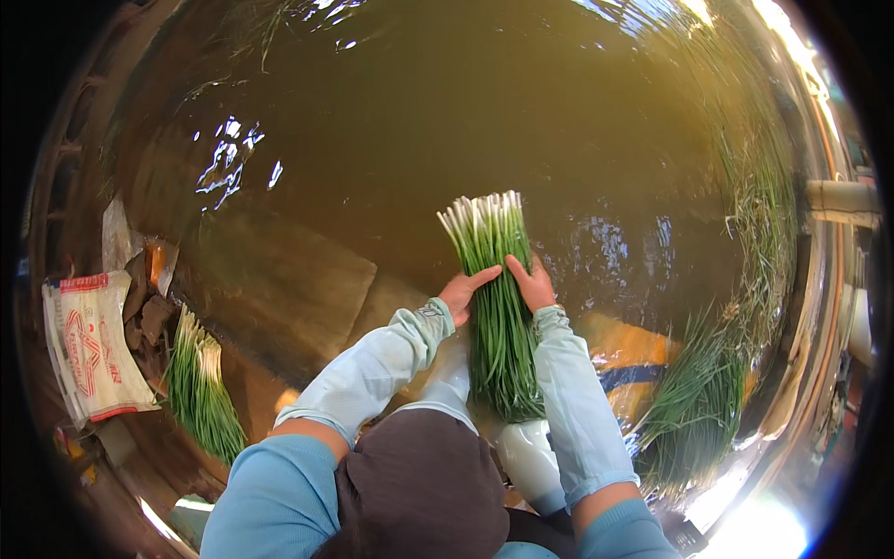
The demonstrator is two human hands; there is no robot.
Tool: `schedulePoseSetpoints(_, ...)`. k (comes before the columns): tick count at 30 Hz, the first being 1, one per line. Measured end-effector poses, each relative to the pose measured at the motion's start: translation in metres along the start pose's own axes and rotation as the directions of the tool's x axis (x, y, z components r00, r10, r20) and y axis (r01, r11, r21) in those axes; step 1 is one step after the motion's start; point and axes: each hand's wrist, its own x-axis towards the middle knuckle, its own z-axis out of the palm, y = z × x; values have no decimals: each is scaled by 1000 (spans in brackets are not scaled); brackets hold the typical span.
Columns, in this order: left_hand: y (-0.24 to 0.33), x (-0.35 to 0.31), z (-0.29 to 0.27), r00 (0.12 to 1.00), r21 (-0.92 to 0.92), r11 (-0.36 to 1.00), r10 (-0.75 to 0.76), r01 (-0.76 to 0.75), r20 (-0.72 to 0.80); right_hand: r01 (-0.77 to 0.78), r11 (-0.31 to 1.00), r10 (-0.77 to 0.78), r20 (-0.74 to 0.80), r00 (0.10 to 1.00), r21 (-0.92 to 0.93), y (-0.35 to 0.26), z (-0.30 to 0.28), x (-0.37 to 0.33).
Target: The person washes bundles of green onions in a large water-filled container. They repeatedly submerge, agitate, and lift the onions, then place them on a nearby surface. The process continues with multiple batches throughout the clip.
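Observation:
Between my hands is a thick bunch of green onions (503,321), white stem ends pointing away from me and green leaves hanging back toward my legs. My left hand (460,295) grips its left side, thumb laid across the front of the stalks. On the opposite side my right hand (534,283) is wrapped round the bunch, its thumb also on the front. The fingers behind the stalks are hidden. Brown water lies beneath and beyond the bunch. Pale sleeves cover both my forearms.
Another green onion bunch (202,387) lies at the left, beside a printed white sack (96,347) and broken bricks (149,312). Loose green leaves (698,401) pile up at the right near an orange sheet (619,349). A flat slab (289,289) shows under the water.

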Motion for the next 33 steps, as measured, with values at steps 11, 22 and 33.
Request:
schedulePoseSetpoints(11, 90, -93, 111, 755, 581, 482, 436, -656, 490, 634, 687, -554, -307, 773, 355, -130, -37, -70)
schedulePoseSetpoints(22, 154, -278, 181, 202, 323, 0, 779, -946, 593, 915, 387, -858, -318, 403, 115, -317, -31, -143)
schedulePoseSetpoints(33, 190, -478, 168, -230, 282, -478, 759, -832, 609, 961, 176, -913, -331, 240, 212, -460, 70, -274)
